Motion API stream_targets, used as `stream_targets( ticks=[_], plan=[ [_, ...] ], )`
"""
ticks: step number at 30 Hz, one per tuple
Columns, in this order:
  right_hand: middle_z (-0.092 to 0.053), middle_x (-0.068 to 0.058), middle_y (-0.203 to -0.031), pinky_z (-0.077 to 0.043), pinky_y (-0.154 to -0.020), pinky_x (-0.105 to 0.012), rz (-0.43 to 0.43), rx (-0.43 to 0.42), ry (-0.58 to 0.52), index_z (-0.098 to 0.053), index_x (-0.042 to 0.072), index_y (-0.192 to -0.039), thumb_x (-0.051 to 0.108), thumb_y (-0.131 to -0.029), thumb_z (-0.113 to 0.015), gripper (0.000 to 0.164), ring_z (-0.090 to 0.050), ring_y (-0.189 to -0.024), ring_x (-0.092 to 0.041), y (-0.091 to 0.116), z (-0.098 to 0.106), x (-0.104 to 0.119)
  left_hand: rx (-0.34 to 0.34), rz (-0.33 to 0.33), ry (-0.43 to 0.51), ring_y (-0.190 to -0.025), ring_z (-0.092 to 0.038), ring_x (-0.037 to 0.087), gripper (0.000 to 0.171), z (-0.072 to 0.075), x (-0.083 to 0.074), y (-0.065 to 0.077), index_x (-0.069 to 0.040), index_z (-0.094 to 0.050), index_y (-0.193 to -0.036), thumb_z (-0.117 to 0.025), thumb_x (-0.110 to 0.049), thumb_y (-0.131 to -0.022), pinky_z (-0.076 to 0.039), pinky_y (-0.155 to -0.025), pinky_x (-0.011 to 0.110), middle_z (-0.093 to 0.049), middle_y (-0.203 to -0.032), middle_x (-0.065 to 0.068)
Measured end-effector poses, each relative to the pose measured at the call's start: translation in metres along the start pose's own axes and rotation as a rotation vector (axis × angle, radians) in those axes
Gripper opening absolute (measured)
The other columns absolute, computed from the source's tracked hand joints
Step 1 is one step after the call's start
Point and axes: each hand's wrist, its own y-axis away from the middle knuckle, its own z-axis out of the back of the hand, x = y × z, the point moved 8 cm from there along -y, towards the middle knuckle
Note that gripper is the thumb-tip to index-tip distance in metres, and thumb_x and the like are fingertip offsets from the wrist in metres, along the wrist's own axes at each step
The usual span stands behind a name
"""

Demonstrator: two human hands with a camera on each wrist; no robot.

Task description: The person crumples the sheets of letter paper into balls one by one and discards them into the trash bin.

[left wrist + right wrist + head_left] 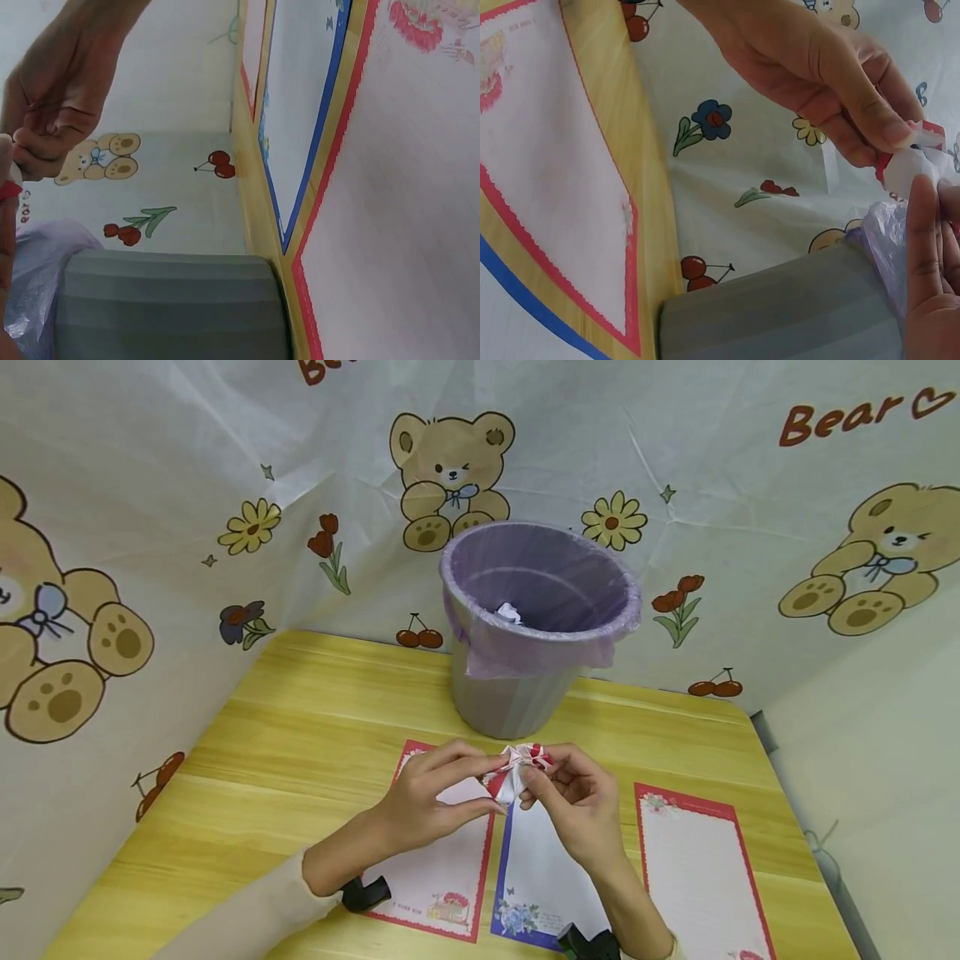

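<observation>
Works at a wood-grain worktop (315, 693), facing a purple-lined bin (510, 710). Shows three bordered sheets (697, 860) flat on the bin's near side, as yet uncrumpled. Pinches a crumpled red-and-white paper (510, 783) between the fingers (468, 767) of left hand (427, 793) and right hand (583, 810), just before the bin. Appears partway along, with this paper scrunched yet outside the bin, and a white scrap (508, 612) inside.

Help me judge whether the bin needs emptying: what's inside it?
Inside the bin, the head view shows purple liner and a crumpled white scrap. The near rim covers the bottom, so anything else down there can't be seen.
</observation>
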Motion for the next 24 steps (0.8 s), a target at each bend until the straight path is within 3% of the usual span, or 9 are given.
stream_targets(
  ticks=[4,8,12,19,24],
  plan=[
    [-0.075,0.003,-0.091,-0.065,-0.061,-0.029,-0.036,-0.018,0.021,-0.066,-0.015,-0.120,-0.020,-0.095,-0.066,0.026,-0.073,-0.069,-0.010,0.002,0.002,0.000,0.001,-0.094,-0.075,-0.095,-0.076,0.013,0.059,-0.001,-0.006,-0.002,0.000,-0.072,-0.133,-0.096,-0.017,-0.081,-0.062,-0.085,0.017,-0.076,-0.112,0.009],
    [-0.076,0.000,-0.097,-0.064,-0.059,-0.027,0.032,0.008,0.000,-0.069,-0.014,-0.118,-0.023,-0.094,-0.063,0.027,-0.071,-0.068,-0.011,0.002,-0.001,0.003,-0.008,-0.163,-0.132,-0.096,-0.074,0.014,0.052,-0.003,-0.011,0.000,0.002,-0.072,-0.130,-0.091,-0.021,-0.088,-0.063,-0.086,0.018,-0.075,-0.111,0.009],
    [-0.071,-0.008,-0.091,-0.062,-0.056,-0.026,0.130,0.048,-0.019,-0.070,-0.010,-0.109,-0.028,-0.091,-0.059,0.027,-0.067,-0.066,-0.015,0.002,-0.006,0.007,-0.016,-0.183,-0.148,-0.097,-0.075,0.016,0.047,-0.004,-0.014,0.002,0.003,-0.072,-0.129,-0.089,-0.020,-0.091,-0.063,-0.088,0.020,-0.075,-0.111,0.011],
    [-0.065,-0.017,-0.083,-0.062,-0.059,-0.023,0.246,0.050,0.090,-0.072,-0.008,-0.101,-0.031,-0.087,-0.059,0.030,-0.067,-0.066,-0.016,0.000,-0.012,0.013,-0.058,-0.113,-0.078,-0.095,-0.077,0.018,0.042,-0.003,-0.011,0.001,-0.001,-0.076,-0.121,-0.093,-0.016,-0.086,-0.065,-0.088,0.023,-0.076,-0.108,0.012],
    [-0.071,-0.015,-0.088,-0.065,-0.074,-0.021,0.300,0.063,0.256,-0.076,-0.005,-0.113,-0.025,-0.085,-0.065,0.036,-0.072,-0.078,-0.013,0.004,-0.016,0.020,-0.095,-0.005,0.040,-0.090,-0.079,0.018,0.039,0.001,-0.003,0.000,-0.003,-0.077,-0.109,-0.098,-0.007,-0.077,-0.065,-0.085,0.023,-0.078,-0.101,0.010]
  ],
)
